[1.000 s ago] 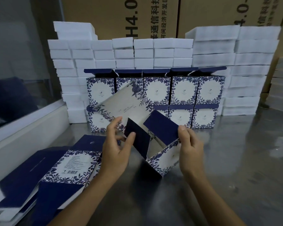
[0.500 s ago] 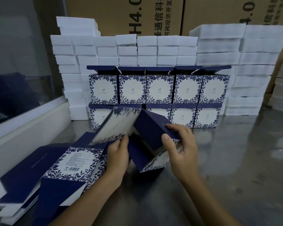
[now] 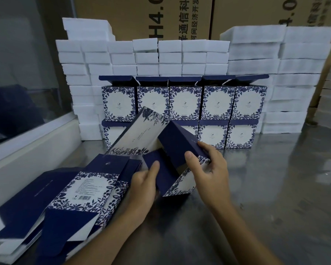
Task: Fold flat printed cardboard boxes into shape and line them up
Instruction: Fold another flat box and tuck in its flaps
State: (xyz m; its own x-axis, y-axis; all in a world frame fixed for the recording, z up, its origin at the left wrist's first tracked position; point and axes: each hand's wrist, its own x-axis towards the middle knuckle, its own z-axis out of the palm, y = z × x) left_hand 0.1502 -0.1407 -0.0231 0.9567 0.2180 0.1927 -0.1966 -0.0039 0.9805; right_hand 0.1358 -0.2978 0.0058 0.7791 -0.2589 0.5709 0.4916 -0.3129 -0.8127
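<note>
A half-opened blue-and-white floral box (image 3: 141,131) sits tilted over the steel table, between my hands. My left hand (image 3: 143,186) holds its near dark-blue flap, thumb on the flap's face. My right hand (image 3: 208,169) grips the other dark-blue flap and the box's right wall, thumb on top. A pile of flat printed boxes (image 3: 84,188) lies at the lower left. Folded boxes (image 3: 218,102) stand in two stacked rows at the back, their top flaps raised.
White foam blocks (image 3: 275,54) are stacked high behind and beside the folded boxes. Brown cartons (image 3: 141,16) stand against the back wall. A white ledge with a glass pane (image 3: 27,146) runs along the left. The steel table (image 3: 275,188) stretches to the right.
The box has tipped lower and to the left. My right hand moved from the box's side up onto the blue flap. My left hand slid under the near flap.
</note>
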